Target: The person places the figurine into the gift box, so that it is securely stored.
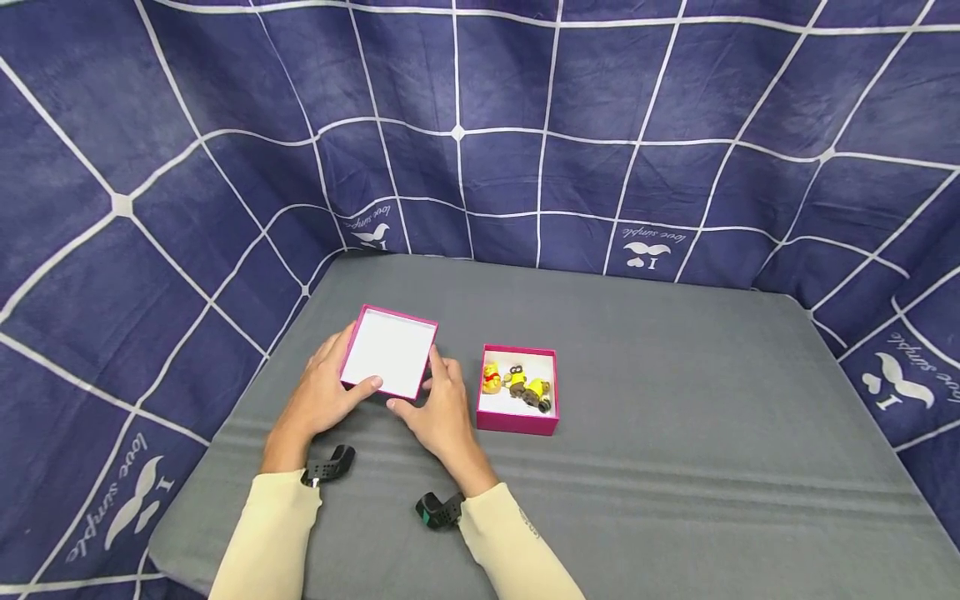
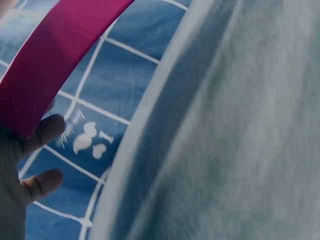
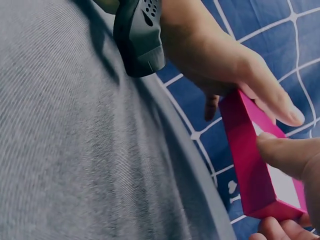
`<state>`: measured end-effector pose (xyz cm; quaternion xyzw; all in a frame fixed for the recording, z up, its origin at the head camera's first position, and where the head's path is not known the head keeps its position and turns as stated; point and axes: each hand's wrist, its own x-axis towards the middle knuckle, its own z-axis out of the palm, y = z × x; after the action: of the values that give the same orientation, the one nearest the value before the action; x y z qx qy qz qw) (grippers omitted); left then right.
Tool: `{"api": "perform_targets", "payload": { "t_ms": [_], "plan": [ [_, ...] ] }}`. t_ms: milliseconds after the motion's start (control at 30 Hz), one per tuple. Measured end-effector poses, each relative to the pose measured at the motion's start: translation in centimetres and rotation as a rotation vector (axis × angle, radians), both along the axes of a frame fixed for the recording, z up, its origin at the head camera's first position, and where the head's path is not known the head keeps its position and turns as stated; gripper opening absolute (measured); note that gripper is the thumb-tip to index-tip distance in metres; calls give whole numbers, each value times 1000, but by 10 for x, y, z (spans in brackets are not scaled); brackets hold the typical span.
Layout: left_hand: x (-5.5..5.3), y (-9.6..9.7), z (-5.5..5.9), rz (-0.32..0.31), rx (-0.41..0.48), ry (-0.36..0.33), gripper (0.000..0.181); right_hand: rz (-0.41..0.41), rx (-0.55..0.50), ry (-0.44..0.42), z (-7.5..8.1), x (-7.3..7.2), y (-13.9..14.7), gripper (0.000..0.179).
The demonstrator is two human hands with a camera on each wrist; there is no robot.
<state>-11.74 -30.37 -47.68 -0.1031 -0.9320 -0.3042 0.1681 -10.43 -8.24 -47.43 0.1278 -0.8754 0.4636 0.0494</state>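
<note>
A square pink box lid [image 1: 392, 352] is held above the table's left part, its white inside facing up in the head view. My left hand [image 1: 322, 396] grips its left side, with the thumb over the near edge. On the near right corner, my right hand [image 1: 442, 417] holds the lid between thumb and fingers. The right wrist view shows both hands on the lid [image 3: 245, 155]. To the right sits a pink open box [image 1: 517, 423] with a white inside. In it lie a yellow bear figure [image 1: 491, 379] and two yellow-and-brown toy figures [image 1: 537, 392].
A grey cloth covers the table [image 1: 675, 433]. Behind it and at the sides hangs a blue curtain [image 1: 502, 92] with white grid lines. Black wrist bands [image 1: 330, 467] show at both of my wrists, beside cream sleeves [image 1: 273, 533].
</note>
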Motion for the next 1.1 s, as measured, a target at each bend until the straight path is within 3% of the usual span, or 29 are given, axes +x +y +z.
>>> {"api": "perform_targets", "payload": {
  "t_ms": [200, 433, 667, 833, 1100],
  "plan": [
    [-4, 15, 9, -24, 48, 143, 99, -42, -71, 81, 8, 1, 7, 100],
    [-5, 26, 25, -24, 79, 220, 97, -46, -143, 132, 13, -1, 13, 100],
    [-5, 38, 41, -44, 97, 234, 100, -39, -220, 140, 28, 2, 26, 100],
    [-8, 54, 51, -88, 112, 263, 101, -62, -209, 198, 41, 0, 43, 99],
    [-12, 81, 59, -131, 107, 248, 101, -70, -233, 232, 43, -7, 75, 98]
  ]
}}
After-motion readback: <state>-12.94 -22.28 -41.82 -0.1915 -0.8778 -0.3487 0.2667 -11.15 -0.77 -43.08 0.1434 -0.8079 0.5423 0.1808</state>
